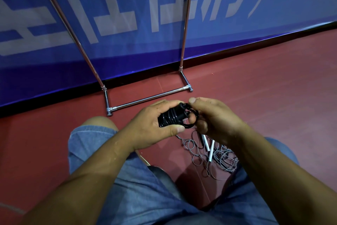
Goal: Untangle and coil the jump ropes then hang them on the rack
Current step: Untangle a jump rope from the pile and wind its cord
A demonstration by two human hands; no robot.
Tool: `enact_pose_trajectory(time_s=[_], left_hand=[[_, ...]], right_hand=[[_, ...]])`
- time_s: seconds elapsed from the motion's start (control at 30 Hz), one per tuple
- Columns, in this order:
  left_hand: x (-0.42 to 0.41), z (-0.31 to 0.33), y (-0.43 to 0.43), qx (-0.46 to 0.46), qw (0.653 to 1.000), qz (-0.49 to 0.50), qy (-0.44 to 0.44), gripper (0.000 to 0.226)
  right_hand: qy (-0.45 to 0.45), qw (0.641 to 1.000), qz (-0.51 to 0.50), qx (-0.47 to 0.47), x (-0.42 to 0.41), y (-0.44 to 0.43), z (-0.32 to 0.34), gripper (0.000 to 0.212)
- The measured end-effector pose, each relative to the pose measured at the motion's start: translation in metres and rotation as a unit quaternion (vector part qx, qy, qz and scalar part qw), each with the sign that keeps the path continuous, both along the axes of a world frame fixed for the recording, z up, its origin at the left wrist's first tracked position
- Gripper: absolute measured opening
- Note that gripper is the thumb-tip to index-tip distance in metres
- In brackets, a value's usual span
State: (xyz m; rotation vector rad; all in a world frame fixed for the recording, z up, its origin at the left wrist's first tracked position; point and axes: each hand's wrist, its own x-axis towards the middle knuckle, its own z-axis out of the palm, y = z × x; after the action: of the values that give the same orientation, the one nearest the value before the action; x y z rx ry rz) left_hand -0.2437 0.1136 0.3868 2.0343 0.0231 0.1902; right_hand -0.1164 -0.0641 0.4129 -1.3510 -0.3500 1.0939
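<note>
While the left hand (149, 126) clasps the nearly coiled black rope (167, 119), the right hand (218, 119) pinches its loose loop; the grey tangle (211, 152) on the floor (273, 79) waits.

The floor (255, 88) is a smooth red-brown surface, and a blue banner (127, 57) with a black lower strip runs along its far edge. The chrome rack (145, 99) stands on the floor just in front of that banner, with its low crossbar and two short feet resting flat. Nearer the person, a loose tangle of grey jump ropes (202, 155) lies in a heap on the floor, with two white handles (211, 152) lying in it.
</note>
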Motion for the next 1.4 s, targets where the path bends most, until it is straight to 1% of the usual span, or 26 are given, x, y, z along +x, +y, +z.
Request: enact_pose_trajectory(time_s=[0.03,0.1,0.17,0.3,0.37,0.47,0.53,0.67,0.77,0.83,1.07,1.17,1.3,1.4], left_hand=[[-0.001,0.0,0.001,-0.01,1.0,0.003,0.003,0.061],[-0.003,-0.001,0.003,-0.016,1.0,0.006,0.004,0.061],[-0.003,-0.002,0.003,-0.021,1.0,0.003,0.008,0.06],[-0.004,-0.001,0.004,-0.04,0.999,0.001,0.019,0.055],[-0.003,0.001,0.004,-0.053,0.998,0.01,0.022,0.053],[-0.002,0.001,0.0,-0.096,0.993,0.071,0.012,0.054],[0.0,-0.002,-0.002,-0.103,0.99,0.093,0.001,0.052],[0.003,-0.002,-0.006,-0.109,0.989,0.099,-0.005,0.049],[0.002,0.001,-0.009,-0.129,0.987,0.095,-0.015,0.042],[0.001,0.001,-0.009,-0.125,0.988,0.093,-0.02,0.041],[-0.003,0.004,-0.006,-0.123,0.989,0.078,-0.007,0.045],[-0.002,0.007,-0.006,-0.144,0.988,0.06,0.006,0.045],[0.001,0.008,-0.01,-0.169,0.984,0.059,-0.002,0.043],[0.003,0.003,-0.007,-0.223,0.973,0.056,0.009,0.051]], right_hand=[[0.006,1.0,-0.003,-0.004,0.001,0.0,0.001,0.014],[0.022,1.0,-0.006,-0.002,0.001,-0.002,0.003,0.021],[0.02,1.0,0.0,0.006,0.001,-0.004,0.005,0.017],[-0.1,0.995,0.03,-0.01,-0.002,-0.007,0.008,0.01],[-0.12,0.992,0.025,-0.003,-0.004,-0.005,0.008,0.011],[-0.138,0.99,-0.005,0.029,-0.008,-0.005,0.008,0.017],[-0.148,0.988,-0.004,0.038,-0.011,-0.005,0.008,0.022],[-0.158,0.987,0.018,0.028,-0.013,-0.001,0.008,0.032],[-0.176,0.984,0.015,0.023,-0.014,0.002,0.01,0.041],[-0.184,0.983,0.002,0.019,-0.016,0.004,0.009,0.045],[-0.176,0.983,-0.052,0.012,-0.023,0.009,0.003,0.048],[-0.173,0.982,-0.07,0.014,-0.024,0.013,0.001,0.047],[-0.175,0.982,-0.069,0.013,-0.023,0.013,0.003,0.047],[-0.187,0.981,-0.049,0.031,-0.025,0.015,0.006,0.05]])
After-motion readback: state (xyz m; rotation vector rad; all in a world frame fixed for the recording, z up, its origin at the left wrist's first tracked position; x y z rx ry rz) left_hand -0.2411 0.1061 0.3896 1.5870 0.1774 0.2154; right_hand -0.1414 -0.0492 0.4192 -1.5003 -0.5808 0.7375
